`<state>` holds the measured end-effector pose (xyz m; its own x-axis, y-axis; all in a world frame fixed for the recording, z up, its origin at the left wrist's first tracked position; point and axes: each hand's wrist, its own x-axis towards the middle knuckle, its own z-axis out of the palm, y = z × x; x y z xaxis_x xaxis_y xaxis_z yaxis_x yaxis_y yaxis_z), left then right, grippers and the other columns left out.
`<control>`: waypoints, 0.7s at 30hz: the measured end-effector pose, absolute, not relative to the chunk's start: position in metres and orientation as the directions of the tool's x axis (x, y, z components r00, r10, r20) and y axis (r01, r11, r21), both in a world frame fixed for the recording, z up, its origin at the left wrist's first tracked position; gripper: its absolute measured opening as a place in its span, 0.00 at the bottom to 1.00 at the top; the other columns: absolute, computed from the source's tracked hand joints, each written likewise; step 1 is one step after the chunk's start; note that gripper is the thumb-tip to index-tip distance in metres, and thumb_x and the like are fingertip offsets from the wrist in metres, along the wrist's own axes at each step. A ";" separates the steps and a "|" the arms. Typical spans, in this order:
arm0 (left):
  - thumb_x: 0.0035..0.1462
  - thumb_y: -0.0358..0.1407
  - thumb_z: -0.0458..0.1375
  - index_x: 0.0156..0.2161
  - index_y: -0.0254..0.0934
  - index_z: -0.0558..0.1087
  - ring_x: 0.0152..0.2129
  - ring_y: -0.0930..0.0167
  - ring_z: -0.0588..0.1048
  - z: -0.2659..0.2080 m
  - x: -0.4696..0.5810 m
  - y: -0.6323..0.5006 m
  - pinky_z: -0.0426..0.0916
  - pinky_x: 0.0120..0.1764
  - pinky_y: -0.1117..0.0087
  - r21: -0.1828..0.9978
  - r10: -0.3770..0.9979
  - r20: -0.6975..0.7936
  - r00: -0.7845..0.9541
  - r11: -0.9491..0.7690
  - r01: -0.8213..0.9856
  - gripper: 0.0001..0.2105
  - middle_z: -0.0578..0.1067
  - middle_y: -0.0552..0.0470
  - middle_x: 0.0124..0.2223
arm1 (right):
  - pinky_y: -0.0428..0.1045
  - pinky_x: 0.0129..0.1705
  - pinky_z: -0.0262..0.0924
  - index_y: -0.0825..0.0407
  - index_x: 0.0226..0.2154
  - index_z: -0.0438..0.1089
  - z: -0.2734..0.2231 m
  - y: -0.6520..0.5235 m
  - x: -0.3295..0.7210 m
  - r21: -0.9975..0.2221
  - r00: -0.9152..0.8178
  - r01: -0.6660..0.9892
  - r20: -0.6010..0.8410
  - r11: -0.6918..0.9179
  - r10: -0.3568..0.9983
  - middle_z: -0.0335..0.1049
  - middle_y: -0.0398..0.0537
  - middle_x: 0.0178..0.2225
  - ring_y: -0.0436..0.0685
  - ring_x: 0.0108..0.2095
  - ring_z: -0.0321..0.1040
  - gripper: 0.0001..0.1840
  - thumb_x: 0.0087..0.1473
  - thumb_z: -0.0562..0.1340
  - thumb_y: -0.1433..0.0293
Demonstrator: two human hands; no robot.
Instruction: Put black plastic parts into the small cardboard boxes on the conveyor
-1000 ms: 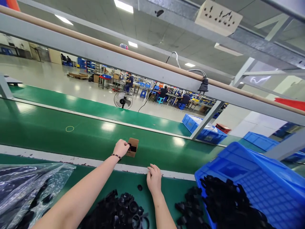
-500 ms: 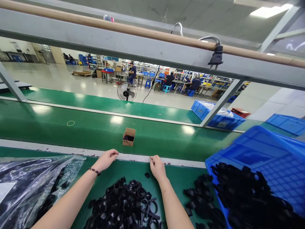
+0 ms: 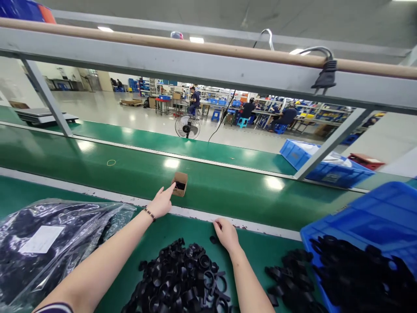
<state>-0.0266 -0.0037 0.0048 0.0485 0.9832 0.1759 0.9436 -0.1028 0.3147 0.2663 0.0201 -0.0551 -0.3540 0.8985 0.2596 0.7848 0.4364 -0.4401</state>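
My left hand [image 3: 162,201] reaches forward over the pale strip. Its index finger is stretched out to the near left edge of a small open cardboard box [image 3: 183,192] with dark pieces inside. Nothing shows in that hand. At the pale strip's near edge, my right hand [image 3: 227,234] has its fingers curled together; whatever they may hold is hidden. A small black round piece [image 3: 213,239] lies on the green table just left of it. Between my forearms is a heap of black plastic ring-shaped parts [image 3: 182,274].
A clear plastic bag [image 3: 94,217] of dark parts lies at left. At right stand a blue crate [image 3: 368,213] of black parts and a smaller loose pile [image 3: 289,269]. A grey frame post [image 3: 332,143] rises beyond the green belt [image 3: 228,182]. Several people sit far back.
My left hand has moved forward and right to the cardboard box, its index finger now extended. My right hand stays near the pale strip, fingers still curled. The camera view has shifted left.
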 end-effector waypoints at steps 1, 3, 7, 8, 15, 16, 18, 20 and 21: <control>0.43 0.24 0.44 0.60 0.33 0.38 0.56 0.71 0.51 0.006 -0.025 0.012 0.38 0.58 0.63 0.316 0.992 0.123 0.016 -0.055 0.947 0.36 0.52 0.48 0.60 | 0.44 0.29 0.51 0.50 0.25 0.65 -0.055 0.020 0.267 -0.442 -0.356 0.781 0.266 0.441 0.896 0.65 0.44 0.24 0.51 0.27 0.61 0.14 0.51 0.47 0.67; 0.43 0.25 0.46 0.60 0.33 0.37 0.57 0.69 0.50 0.007 -0.022 0.037 0.37 0.57 0.57 0.317 0.997 0.036 -0.063 0.049 0.947 0.37 0.50 0.46 0.61 | 0.44 0.29 0.51 0.50 0.25 0.64 -0.055 0.020 0.268 -0.444 -0.357 0.777 0.274 0.447 0.893 0.65 0.43 0.25 0.51 0.27 0.61 0.13 0.51 0.47 0.67; 0.43 0.28 0.49 0.58 0.31 0.44 0.56 0.60 0.50 -0.004 -0.022 0.065 0.41 0.53 0.45 0.306 0.983 -0.037 -0.177 0.180 0.935 0.35 0.51 0.39 0.60 | 0.44 0.29 0.51 0.50 0.25 0.64 -0.057 0.023 0.268 -0.457 -0.352 0.773 0.268 0.439 0.897 0.65 0.43 0.26 0.51 0.28 0.61 0.13 0.52 0.47 0.67; 0.43 0.29 0.49 0.58 0.32 0.45 0.56 0.60 0.50 -0.008 -0.023 0.067 0.42 0.52 0.45 0.302 0.979 -0.046 -0.196 0.201 0.932 0.34 0.52 0.38 0.59 | 0.44 0.29 0.51 0.50 0.25 0.64 -0.057 0.024 0.267 -0.463 -0.350 0.772 0.265 0.437 0.899 0.66 0.43 0.26 0.51 0.28 0.61 0.13 0.52 0.47 0.67; 0.43 0.28 0.49 0.56 0.34 0.51 0.56 0.61 0.50 -0.006 -0.040 0.054 0.46 0.53 0.48 0.298 0.977 0.007 -0.215 0.203 0.933 0.30 0.53 0.41 0.59 | 0.45 0.30 0.52 0.50 0.26 0.65 -0.057 0.024 0.267 -0.482 -0.335 0.767 0.263 0.424 0.905 0.66 0.43 0.26 0.51 0.28 0.62 0.13 0.51 0.48 0.67; 0.43 0.27 0.48 0.56 0.34 0.51 0.57 0.62 0.49 -0.002 -0.044 0.048 0.44 0.53 0.49 0.296 0.977 0.031 -0.210 0.192 0.936 0.30 0.52 0.42 0.60 | 0.45 0.30 0.52 0.50 0.26 0.65 -0.057 0.024 0.267 -0.486 -0.331 0.766 0.264 0.421 0.906 0.66 0.43 0.26 0.51 0.28 0.62 0.13 0.51 0.47 0.67; 0.43 0.25 0.46 0.56 0.35 0.53 0.57 0.64 0.47 0.005 -0.051 0.031 0.43 0.55 0.51 0.312 0.972 0.113 -0.204 0.160 0.936 0.30 0.51 0.46 0.60 | 0.45 0.30 0.52 0.50 0.25 0.66 -0.057 0.024 0.268 -0.492 -0.324 0.764 0.268 0.418 0.907 0.66 0.43 0.26 0.51 0.27 0.62 0.13 0.51 0.47 0.67; 0.44 0.24 0.44 0.54 0.36 0.57 0.57 0.66 0.49 0.010 -0.059 0.007 0.47 0.55 0.56 0.385 0.949 0.236 -0.211 0.108 0.917 0.28 0.54 0.48 0.59 | 0.45 0.30 0.52 0.50 0.25 0.66 -0.057 0.024 0.268 -0.494 -0.318 0.763 0.275 0.417 0.907 0.65 0.43 0.25 0.51 0.27 0.62 0.13 0.50 0.47 0.67; 0.44 0.24 0.43 0.52 0.36 0.59 0.55 0.67 0.53 0.011 -0.062 -0.007 0.50 0.55 0.60 0.444 0.933 0.283 -0.223 0.079 0.893 0.26 0.59 0.48 0.57 | 0.45 0.30 0.52 0.50 0.25 0.66 -0.057 0.024 0.268 -0.493 -0.315 0.765 0.276 0.415 0.908 0.65 0.43 0.25 0.51 0.27 0.62 0.13 0.50 0.48 0.68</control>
